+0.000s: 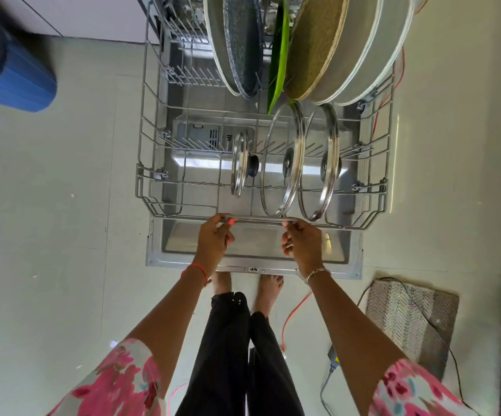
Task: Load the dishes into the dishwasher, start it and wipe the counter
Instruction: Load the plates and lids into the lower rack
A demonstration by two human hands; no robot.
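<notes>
Grey wire rack (pixel 382 190) — its front rail (pixel 258 219) is gripped by left hand (pixel 213 240) and right hand (pixel 303 243), fingers curled over it; three glass lids (pixel 282 163) are stood upright inside.

A home kitchen: an open dishwasher door (pixel 258 244) and pulled-out wire rack (pixel 153 175) holding glass pot lids (pixel 285 163) and pans (pixel 348 49), over a pale tiled floor (pixel 63 205) with a woven mat (pixel 408 319) and bare feet (pixel 268 292).
</notes>
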